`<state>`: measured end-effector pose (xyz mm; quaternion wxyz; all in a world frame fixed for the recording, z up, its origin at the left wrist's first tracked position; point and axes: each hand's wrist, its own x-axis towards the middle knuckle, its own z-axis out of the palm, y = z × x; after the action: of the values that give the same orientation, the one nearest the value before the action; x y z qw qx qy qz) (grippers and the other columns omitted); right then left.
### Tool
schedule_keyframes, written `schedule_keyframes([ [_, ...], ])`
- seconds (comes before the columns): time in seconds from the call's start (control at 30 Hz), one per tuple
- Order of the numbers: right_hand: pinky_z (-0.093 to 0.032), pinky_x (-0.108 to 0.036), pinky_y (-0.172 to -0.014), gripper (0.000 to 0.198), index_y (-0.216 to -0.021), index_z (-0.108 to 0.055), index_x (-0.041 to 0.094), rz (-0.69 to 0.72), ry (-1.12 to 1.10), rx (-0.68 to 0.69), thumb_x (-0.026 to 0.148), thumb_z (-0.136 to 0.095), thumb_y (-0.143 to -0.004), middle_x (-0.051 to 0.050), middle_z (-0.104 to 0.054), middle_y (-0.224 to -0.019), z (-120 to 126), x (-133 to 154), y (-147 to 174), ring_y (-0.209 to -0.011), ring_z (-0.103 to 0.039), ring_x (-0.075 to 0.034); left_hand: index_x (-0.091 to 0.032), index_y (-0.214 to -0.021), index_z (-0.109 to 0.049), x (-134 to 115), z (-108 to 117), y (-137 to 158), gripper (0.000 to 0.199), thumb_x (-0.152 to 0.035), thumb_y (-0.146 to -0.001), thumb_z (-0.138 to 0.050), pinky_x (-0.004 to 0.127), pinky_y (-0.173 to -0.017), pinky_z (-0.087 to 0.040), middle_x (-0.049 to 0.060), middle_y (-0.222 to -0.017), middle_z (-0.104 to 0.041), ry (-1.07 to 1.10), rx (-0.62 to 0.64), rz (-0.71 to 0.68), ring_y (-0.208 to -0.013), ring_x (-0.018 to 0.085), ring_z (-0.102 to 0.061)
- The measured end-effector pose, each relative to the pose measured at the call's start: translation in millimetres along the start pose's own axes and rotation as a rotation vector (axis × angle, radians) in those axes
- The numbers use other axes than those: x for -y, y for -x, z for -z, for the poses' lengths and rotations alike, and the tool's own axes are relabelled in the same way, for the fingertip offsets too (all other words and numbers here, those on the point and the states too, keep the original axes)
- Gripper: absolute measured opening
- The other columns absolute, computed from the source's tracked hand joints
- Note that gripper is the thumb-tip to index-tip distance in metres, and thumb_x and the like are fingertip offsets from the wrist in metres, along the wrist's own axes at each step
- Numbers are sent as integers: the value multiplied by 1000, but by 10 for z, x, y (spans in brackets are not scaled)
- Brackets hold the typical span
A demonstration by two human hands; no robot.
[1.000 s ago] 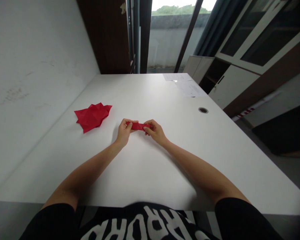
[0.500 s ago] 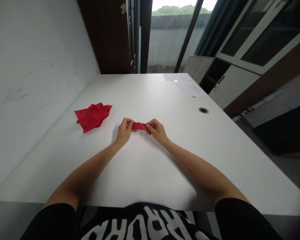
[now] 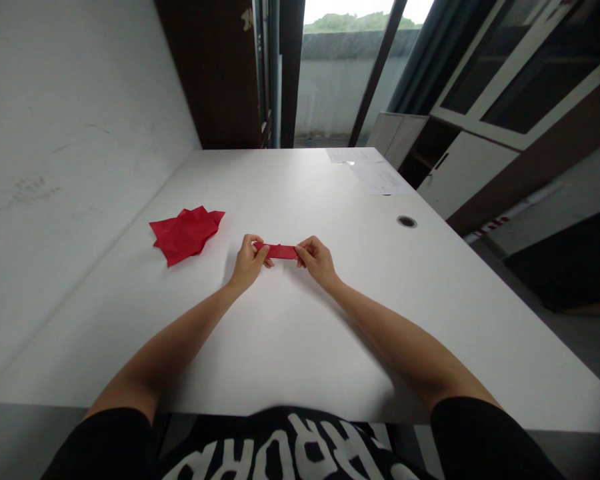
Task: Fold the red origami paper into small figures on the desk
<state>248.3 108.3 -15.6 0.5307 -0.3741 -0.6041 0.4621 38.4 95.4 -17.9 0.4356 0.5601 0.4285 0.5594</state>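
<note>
A narrow folded strip of red paper (image 3: pixel 282 251) is stretched level between my two hands, just above the white table. My left hand (image 3: pixel 250 259) pinches its left end, thumb in front. The strip's right end is gripped between thumb and fingers of my right hand (image 3: pixel 316 259). A small raised fold shows near the middle of the strip's upper edge. To the left of my hands, several sheets of creased red paper (image 3: pixel 186 235) lie spread in an overlapping heap, touched by neither hand.
The white table (image 3: pixel 300 347) meets a wall (image 3: pixel 80 133) on its left. Printed sheets (image 3: pixel 375 178) lie at the far right corner. A round cable hole (image 3: pixel 407 221) is set in the tabletop on the right. Cabinets (image 3: pixel 473 170) stand beyond the right edge.
My right hand has shifted slightly right along the strip to its end, so more of the red paper shows between my hands. The red heap has not moved.
</note>
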Motion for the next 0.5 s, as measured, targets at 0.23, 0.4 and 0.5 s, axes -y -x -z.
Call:
schedule_keyframes([
  [0.23,-41,-24,-47,32,-87,-55,21,-11,-55,-7,50,-69,-89,4,-64,-61,-14,2,-10,-47,-55,-10,-23,-107,-43,-17,-9,6,35,-43,-91,-66,18,-45,-45,-8,-58,-64,-1,-43,-11,-43,11,-60],
  [0.4,-43,-24,-47,34,-93,-56,22,-10,-106,24,53,-69,-88,5,-65,-60,-38,-40,-10,-47,-56,-11,-24,-108,-43,-40,-7,18,35,-45,-91,-65,15,-39,-36,-10,-59,-62,-6,-76,-29,-37,7,-51],
  [0.5,-46,-25,-49,37,-103,-57,22,-14,-126,75,53,-70,-87,4,-67,-63,-53,-59,1,-50,-59,-12,-25,-109,-43,-42,-14,29,36,-46,-90,-66,15,-38,-35,-10,-59,-61,-1,-86,-31,-37,7,-49],
])
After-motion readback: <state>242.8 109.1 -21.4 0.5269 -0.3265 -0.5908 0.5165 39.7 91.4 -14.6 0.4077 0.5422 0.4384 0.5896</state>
